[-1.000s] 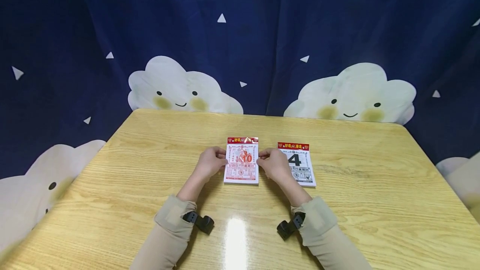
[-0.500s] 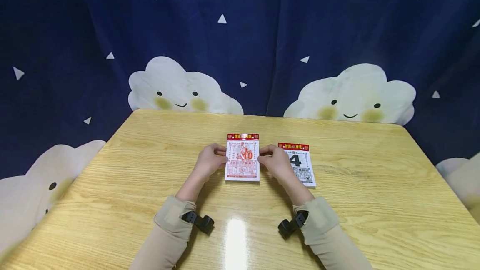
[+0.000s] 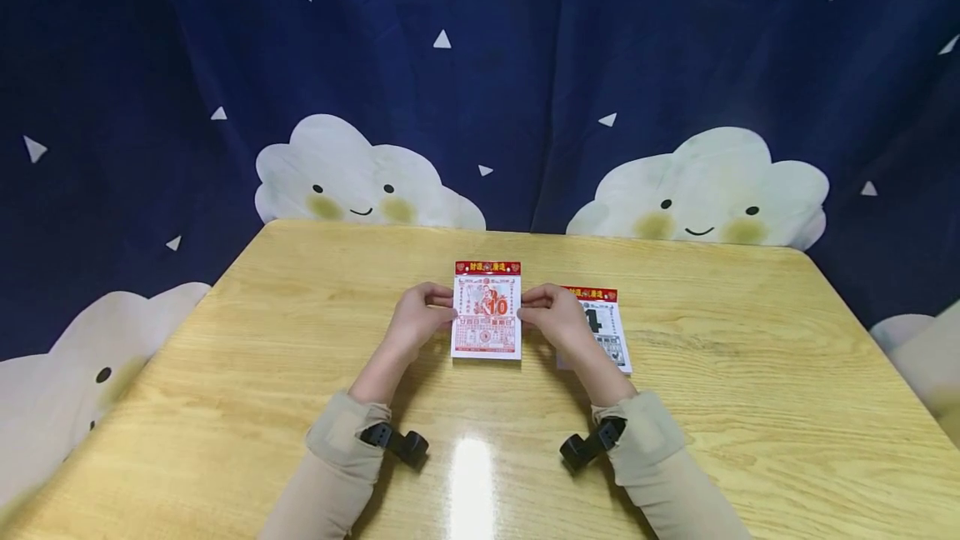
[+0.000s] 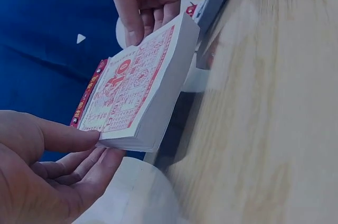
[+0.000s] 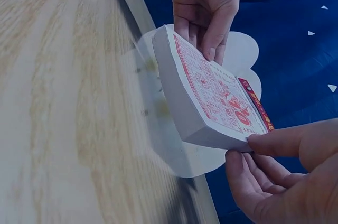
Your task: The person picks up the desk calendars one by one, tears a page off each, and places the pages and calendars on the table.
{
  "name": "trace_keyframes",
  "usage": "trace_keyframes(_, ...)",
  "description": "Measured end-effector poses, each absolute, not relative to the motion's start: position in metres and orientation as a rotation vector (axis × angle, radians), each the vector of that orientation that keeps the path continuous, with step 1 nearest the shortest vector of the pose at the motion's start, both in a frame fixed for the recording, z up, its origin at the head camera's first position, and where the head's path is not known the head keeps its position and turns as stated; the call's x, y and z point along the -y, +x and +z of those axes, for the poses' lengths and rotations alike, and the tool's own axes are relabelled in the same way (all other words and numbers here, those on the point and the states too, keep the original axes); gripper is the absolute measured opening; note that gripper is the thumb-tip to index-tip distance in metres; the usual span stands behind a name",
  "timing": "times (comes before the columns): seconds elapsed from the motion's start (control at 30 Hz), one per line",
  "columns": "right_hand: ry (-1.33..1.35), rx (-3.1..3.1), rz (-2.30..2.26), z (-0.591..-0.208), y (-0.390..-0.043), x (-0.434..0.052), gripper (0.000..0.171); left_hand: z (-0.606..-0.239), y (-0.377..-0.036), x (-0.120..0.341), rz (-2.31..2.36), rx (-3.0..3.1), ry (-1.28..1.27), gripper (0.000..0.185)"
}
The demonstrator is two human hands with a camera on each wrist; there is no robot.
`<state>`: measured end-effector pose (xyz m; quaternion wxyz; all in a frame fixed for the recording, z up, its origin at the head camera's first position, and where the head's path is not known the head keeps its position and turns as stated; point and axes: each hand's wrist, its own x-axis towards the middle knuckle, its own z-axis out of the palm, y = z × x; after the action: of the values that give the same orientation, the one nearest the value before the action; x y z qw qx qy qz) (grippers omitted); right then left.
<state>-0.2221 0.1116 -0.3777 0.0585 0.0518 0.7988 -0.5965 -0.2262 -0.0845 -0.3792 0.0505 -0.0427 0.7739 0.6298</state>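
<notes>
I hold a thick tear-off calendar pad [image 3: 486,311] between my two hands, near the middle of the wooden table [image 3: 300,373]. My left hand [image 3: 417,319] is at the 9 o'clock side of the pad and pinches its left edge, with the thumb on the printed top page and the other fingers curled under the block; the left wrist view shows this grip clearly. My right hand [image 3: 553,320] is at the 3 o'clock side and pinches the right edge in the same way, thumb on top and fingers below. The wrist views show the pad raised off the table and tilted, with its thick white side of pages visible. The top page is printed in red and carries a big number 10, and a red header strip with yellow characters runs along the far edge, at 12 o'clock. A second calendar pad [image 3: 606,332] lies flat on the table at about 3 o'clock from the first one, just behind my right hand, which covers part of it; its page shows a black 4 and the same kind of red header. Both my forearms are in beige sleeves [image 3: 341,448]. Behind the table, at 12 o'clock, hangs a dark blue curtain [image 3: 525,65] with white smiling clouds and small triangles.
</notes>
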Motion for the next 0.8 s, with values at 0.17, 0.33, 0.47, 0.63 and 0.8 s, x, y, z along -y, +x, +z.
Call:
trace_keyframes(0.17,0.164,-2.352,-1.839,-0.375,-0.222,-0.114,0.034,-0.377,-0.225,0.086,1.98,-2.273,-0.125,0.035)
trace_keyframes(0.33,0.224,-2.313,-1.846,-0.373,-0.222,-0.117,0.038,-0.377,-0.227,0.086,2.021,-2.194,-0.094,0.035)
trace_keyframes(0.47,0.236,-2.267,-1.89,-0.37,-0.22,-0.121,0.039,-0.378,-0.228,0.084,2.064,-2.142,-0.073,0.035)
trace_keyframes(0.63,0.166,-2.216,-1.99,-0.366,-0.22,-0.127,0.04,-0.379,-0.228,0.083,2.14,-2.086,-0.029,0.035)
trace_keyframes(0.8,0.148,-2.191,-2.019,-0.361,-0.221,-0.134,0.04,-0.379,-0.229,0.08,2.225,-2.031,0.036,0.034)
